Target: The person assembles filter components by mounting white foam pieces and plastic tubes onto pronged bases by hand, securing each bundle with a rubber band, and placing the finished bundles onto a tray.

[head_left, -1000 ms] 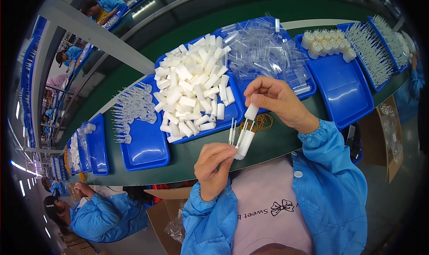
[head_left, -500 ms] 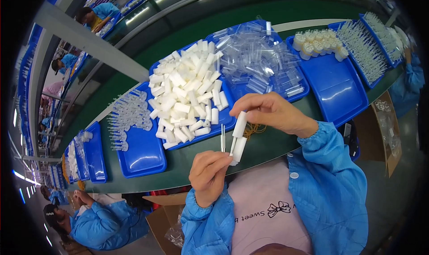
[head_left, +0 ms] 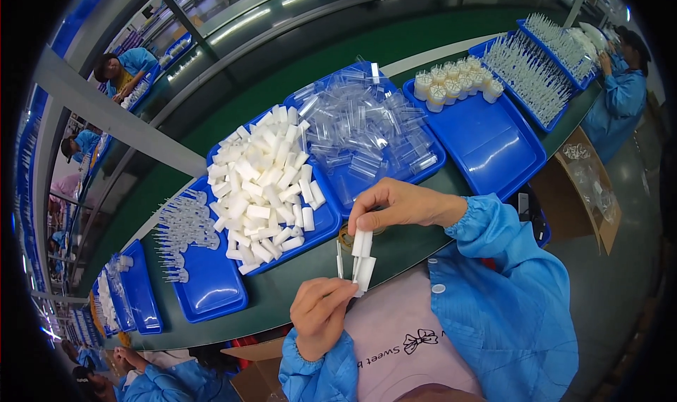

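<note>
My left hand (head_left: 321, 310) is closed in a pinch around the base of a small part with thin pale prongs (head_left: 340, 262) pointing up. A short white cylinder (head_left: 365, 273) sits at those fingertips, on or against one of the prongs; which one is hidden. My right hand (head_left: 405, 206), thumb and fingers pressed together, grips the top of a second white cylinder (head_left: 362, 243), whose lower end meets the prongs and the first cylinder. Just left of my hands, many similar white cylinders (head_left: 261, 190) are heaped in a blue tray (head_left: 326, 222).
Behind my hands, a blue tray (head_left: 437, 163) holds clear plastic sleeves (head_left: 367, 127). To the right, another blue tray (head_left: 497, 151) has capped white cups (head_left: 451, 84). Pronged parts (head_left: 185, 226) fill part of a left tray (head_left: 208, 296). Co-workers (head_left: 620, 84) sit along the green bench.
The view has shifted, so the trays appear farther left and lower. My right hand has come slightly nearer my left, and the upper cylinder overlaps the prongs more.
</note>
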`<state>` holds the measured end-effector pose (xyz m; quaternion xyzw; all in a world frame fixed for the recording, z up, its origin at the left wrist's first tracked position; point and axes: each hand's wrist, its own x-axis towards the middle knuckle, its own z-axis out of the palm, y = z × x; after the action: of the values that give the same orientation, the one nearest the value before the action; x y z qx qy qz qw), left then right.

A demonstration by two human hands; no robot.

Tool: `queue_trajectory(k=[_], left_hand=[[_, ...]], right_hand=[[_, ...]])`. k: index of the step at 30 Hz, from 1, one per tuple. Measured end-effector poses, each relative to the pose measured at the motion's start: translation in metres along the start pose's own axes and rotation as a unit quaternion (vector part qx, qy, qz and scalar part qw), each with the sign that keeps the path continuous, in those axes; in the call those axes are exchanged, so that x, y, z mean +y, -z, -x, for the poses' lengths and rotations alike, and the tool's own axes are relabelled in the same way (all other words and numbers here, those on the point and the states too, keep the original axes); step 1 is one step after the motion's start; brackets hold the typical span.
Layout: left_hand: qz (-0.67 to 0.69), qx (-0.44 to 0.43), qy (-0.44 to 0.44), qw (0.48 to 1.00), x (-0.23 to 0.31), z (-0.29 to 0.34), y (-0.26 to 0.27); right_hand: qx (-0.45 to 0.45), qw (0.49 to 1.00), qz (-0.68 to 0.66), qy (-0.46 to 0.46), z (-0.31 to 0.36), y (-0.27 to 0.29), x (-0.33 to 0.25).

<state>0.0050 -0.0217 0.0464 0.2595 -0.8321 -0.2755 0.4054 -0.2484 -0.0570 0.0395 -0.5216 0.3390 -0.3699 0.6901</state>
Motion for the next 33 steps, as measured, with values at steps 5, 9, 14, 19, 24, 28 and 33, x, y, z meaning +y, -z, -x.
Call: queue_trajectory(k=[5,9,14,19,24,28,33], left_hand=[[-0.035,0.017,0.012,0.999,0.003,0.002,-0.002],[-0.114,0.021,-0.018,0.993,0.009,0.003,-0.003],[-0.037,0.025,0.022,0.999,0.002,0.003,-0.003],[-0.024,0.028,0.022,0.999,-0.002,0.012,-0.001],[-0.018,0.108,0.016,0.994,-0.009,0.022,-0.01],[-0.057,0.157,-0.006,0.986,-0.008,0.022,-0.013],[0.259,0.095,0.29,0.917,-0.03,0.037,-0.018]], right_hand=[[0.023,1.0,0.018,0.009,-0.001,-0.004,0.003],[0.014,0.998,0.06,0.018,0.0,-0.015,-0.011],[0.008,0.96,0.26,0.104,0.001,-0.022,-0.014],[-0.01,0.979,0.189,0.077,0.002,-0.017,-0.014],[-0.012,0.973,0.218,0.08,0.003,-0.03,-0.008],[0.024,0.975,0.189,0.11,0.001,-0.039,-0.004],[-0.032,0.924,0.361,0.122,-0.023,-0.024,-0.014]])
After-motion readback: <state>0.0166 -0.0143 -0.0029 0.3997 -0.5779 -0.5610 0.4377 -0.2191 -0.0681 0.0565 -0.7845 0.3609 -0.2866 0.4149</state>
